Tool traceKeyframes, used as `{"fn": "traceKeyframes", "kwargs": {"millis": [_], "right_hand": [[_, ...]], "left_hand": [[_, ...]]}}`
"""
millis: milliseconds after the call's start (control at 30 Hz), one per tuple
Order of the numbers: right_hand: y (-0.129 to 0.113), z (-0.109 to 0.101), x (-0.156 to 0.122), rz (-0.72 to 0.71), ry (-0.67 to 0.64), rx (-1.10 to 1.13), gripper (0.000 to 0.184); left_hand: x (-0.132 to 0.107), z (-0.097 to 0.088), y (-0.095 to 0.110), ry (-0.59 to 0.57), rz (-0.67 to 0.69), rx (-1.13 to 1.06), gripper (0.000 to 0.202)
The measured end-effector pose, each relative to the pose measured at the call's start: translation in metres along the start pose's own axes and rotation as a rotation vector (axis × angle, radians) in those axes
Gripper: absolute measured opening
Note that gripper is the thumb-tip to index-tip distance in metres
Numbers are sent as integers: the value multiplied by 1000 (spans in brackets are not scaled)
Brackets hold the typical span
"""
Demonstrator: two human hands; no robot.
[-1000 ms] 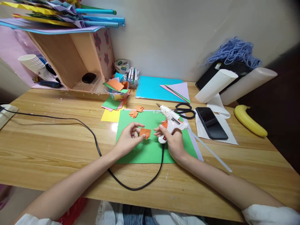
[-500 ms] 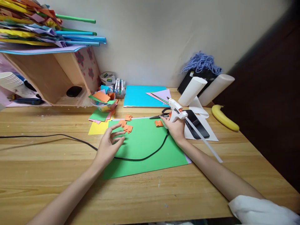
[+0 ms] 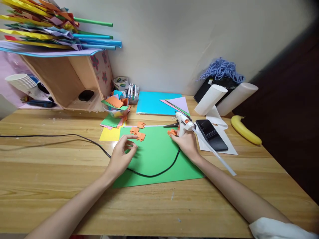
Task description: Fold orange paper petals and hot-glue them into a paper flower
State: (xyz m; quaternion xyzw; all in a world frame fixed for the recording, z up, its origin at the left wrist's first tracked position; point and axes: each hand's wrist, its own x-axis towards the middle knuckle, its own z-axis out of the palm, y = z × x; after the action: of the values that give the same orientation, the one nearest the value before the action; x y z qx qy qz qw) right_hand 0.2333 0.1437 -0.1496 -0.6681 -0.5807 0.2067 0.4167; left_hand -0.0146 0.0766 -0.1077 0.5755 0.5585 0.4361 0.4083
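My right hand [image 3: 187,143] is wrapped round the handle of a white hot glue gun [image 3: 183,123] at the right edge of a green paper sheet [image 3: 154,157]. A long glue stick [image 3: 214,153] pokes out of the gun's back. A small orange paper piece [image 3: 171,132] lies just left of the gun. My left hand [image 3: 122,154] hovers over the sheet's left edge with loosely curled fingers and nothing in it. Three orange paper cut-outs [image 3: 138,131] lie just beyond it. The gun's black cord [image 3: 99,146] runs left across the sheet and table.
A phone [image 3: 211,134] on white paper, black scissors [image 3: 171,125] and a banana [image 3: 244,129] lie to the right. Two white rolls [image 3: 224,96], blue yarn [image 3: 221,70], blue and pink sheets [image 3: 159,103], a bowl of paper scraps [image 3: 115,107], markers and a wooden box [image 3: 64,79] line the back.
The orange piece my left hand pinched a second ago now lies with the cut-outs. My right hand carried the glue gun to the sheet's right edge. The view shifted.
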Motion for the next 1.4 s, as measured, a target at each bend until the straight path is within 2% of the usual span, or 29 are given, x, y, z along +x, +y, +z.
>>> {"fn": "traceKeyframes", "kwargs": {"millis": [133, 233, 300, 400, 533, 600, 700, 867, 933, 1000, 1200, 1300, 1400], "right_hand": [[-2, 4, -1, -2, 8, -4, 23], [-8, 4, -4, -54, 4, 104, 21], [-15, 4, -8, -89, -55, 215, 23], [-28, 7, -19, -109, -208, 393, 29], [-44, 15, -38, -88, -361, 516, 35], [-49, 18, -45, -78, -435, 535, 31], [-53, 19, -52, -69, -524, 535, 26], [-54, 17, -56, -47, -548, 520, 30], [-53, 14, -56, -6, -533, 534, 25], [-51, 12, -54, 29, -543, 569, 30], [-44, 12, -52, 54, -768, 651, 28], [-41, 13, -55, 46, -828, 633, 26], [-39, 12, -57, 16, -815, 561, 23]], "left_hand": [[-1, 0, 0, -34, 30, 38, 18], [-3, 2, 0, -80, 42, 49, 18], [-4, 4, -1, -107, 32, 43, 19], [-4, 10, -3, -154, -56, -47, 28], [2, 18, -6, -229, -254, -299, 43], [4, 20, -6, -240, -333, -359, 40], [5, 22, -6, -242, -369, -355, 33], [1, 24, -9, -194, -360, -327, 26], [2, 21, -9, -175, -332, -319, 26], [4, 14, -8, -126, -311, -297, 26], [14, -14, -4, 89, -204, -171, 25], [15, -18, -10, 128, -168, -70, 25], [15, -17, -19, 131, -174, 27, 25]]}}
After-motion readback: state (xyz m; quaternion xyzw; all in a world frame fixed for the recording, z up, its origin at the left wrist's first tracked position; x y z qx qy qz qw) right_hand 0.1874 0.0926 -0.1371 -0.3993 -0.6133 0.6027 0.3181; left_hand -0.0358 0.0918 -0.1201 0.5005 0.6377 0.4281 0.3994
